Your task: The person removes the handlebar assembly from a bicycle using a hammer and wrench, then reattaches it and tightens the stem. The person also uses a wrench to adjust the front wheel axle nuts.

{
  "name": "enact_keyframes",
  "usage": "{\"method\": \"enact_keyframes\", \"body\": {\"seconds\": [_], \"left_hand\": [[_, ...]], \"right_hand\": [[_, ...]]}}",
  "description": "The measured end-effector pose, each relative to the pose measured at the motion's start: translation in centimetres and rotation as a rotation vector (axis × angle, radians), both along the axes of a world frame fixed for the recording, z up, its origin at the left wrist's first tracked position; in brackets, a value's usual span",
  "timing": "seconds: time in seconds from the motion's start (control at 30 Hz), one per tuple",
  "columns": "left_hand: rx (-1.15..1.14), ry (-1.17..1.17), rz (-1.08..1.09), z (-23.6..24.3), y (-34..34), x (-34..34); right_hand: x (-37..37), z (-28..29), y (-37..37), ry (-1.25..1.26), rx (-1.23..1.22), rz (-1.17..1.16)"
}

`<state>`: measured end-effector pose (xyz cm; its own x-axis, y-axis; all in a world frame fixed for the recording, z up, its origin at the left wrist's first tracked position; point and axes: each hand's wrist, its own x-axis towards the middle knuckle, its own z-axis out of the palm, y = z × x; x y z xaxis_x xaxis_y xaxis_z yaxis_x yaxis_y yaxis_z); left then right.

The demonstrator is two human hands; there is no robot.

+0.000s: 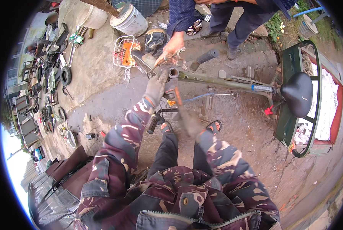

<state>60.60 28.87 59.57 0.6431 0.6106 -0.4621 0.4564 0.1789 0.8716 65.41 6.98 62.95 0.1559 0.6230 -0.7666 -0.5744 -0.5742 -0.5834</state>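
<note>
My left hand (158,85), in a dirty grey glove, grips the front tube end (173,73) of an olive-green cycle frame (217,81). My right hand (188,122), also gloved and blurred by motion, holds a thin rust-coloured tool (178,99) that points up at that tube end. Another person's bare hand (172,46) holds the handlebar stem (156,66) just beyond my left hand. A black saddle (298,94) sits at the frame's right end, against a green cargo box (311,99).
A black handlebar grip (207,56) and a wire basket with an orange part (124,51) lie on the dirt. Scrap parts and tyres (52,69) line the left. A white bucket (130,19) stands at the back. The other person's legs (236,27) stand beyond the frame.
</note>
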Motion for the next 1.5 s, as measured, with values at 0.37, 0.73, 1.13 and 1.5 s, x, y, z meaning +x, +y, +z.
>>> {"method": "enact_keyframes", "body": {"seconds": [0.37,0.73,1.13,1.5], "left_hand": [[-0.347,-0.333,0.362,-3.3,-5.1,0.3],[0.296,-0.049,-0.5,1.2,5.4,0.8],[-0.14,-0.219,0.473,-6.8,-6.2,1.9],[0.291,0.174,-0.611,2.3,6.4,1.5]], "right_hand": [[11.7,-1.8,-3.1,-0.237,-0.014,0.428],[-10.2,-3.9,4.8,0.377,0.267,-0.534],[16.8,-3.4,-2.5,-0.357,0.152,0.572],[-10.7,-2.8,6.2,0.346,0.254,-0.582]]}}
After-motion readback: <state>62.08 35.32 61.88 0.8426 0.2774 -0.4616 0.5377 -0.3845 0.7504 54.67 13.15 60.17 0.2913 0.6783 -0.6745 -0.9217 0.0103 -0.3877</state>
